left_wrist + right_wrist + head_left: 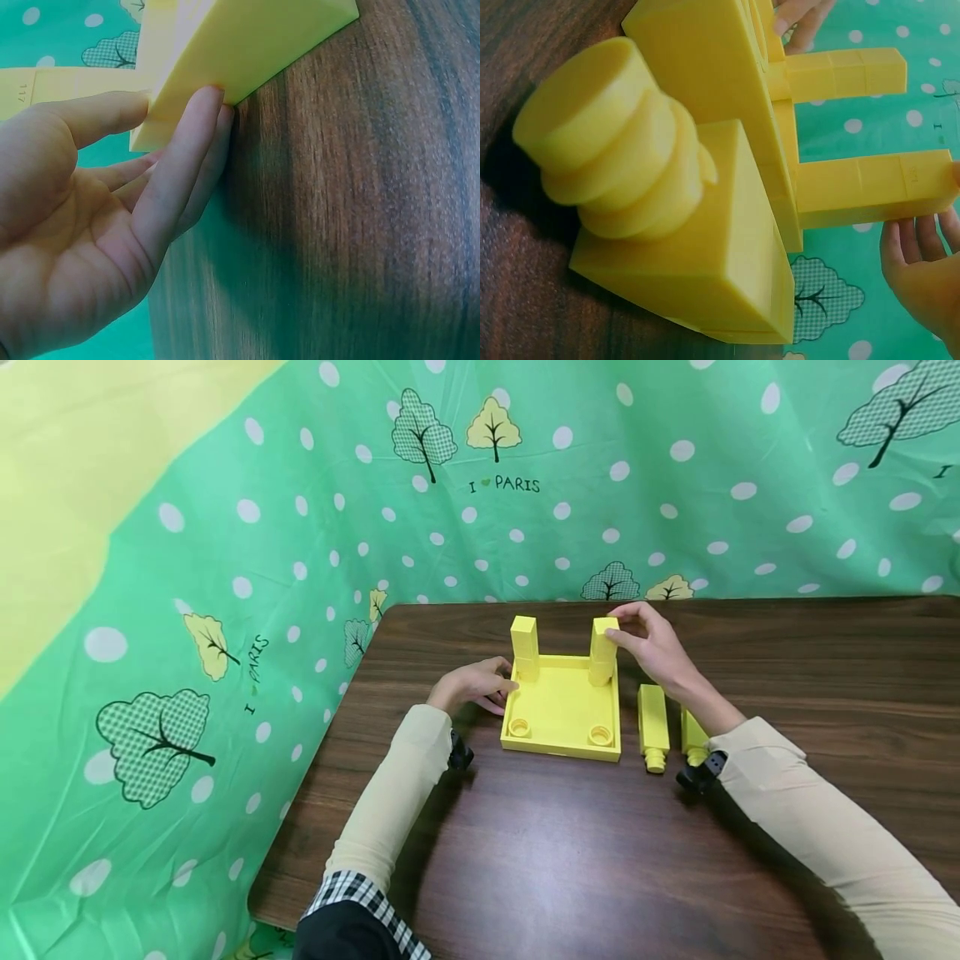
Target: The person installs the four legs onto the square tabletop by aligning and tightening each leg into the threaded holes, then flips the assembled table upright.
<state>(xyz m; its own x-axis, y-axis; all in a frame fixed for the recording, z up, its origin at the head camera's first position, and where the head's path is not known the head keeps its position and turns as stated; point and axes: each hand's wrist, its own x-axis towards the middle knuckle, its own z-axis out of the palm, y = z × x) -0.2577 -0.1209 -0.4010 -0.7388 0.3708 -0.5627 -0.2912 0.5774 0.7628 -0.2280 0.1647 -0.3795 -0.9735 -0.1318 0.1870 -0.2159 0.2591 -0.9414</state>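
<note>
A person's two bare hands work over a dark wood-grain bench (547, 835). Near the bench's far edge, to the right of its far left corner, lies a square yellow tray (558, 706) with a low raised rim.

Two square yellow posts stand upright in the tray's far corners: the far-left post (526, 647) and the far-right post (602, 652). In the tray's near corners are two round open sockets, the near-left socket (519, 727) and the near-right socket (600, 736).

The left hand (474, 683) holds the tray by its left side, thumb at the rim and fingers against the outer wall. The right hand (654, 645) pinches the top of the far-right post between thumb and fingers.

Just beyond the tray's right side, two more yellow posts lie on the bench, their threaded ends towards the near edge. The inner loose post (653, 718) is in full view; the outer loose post (693, 737) is partly hidden by the right forearm.

Beyond the bench's far and left edges hangs a green cloth (247, 560) with white dots, tree drawings and the word "PARIS". Pale sleeves cover both forearms.
</note>
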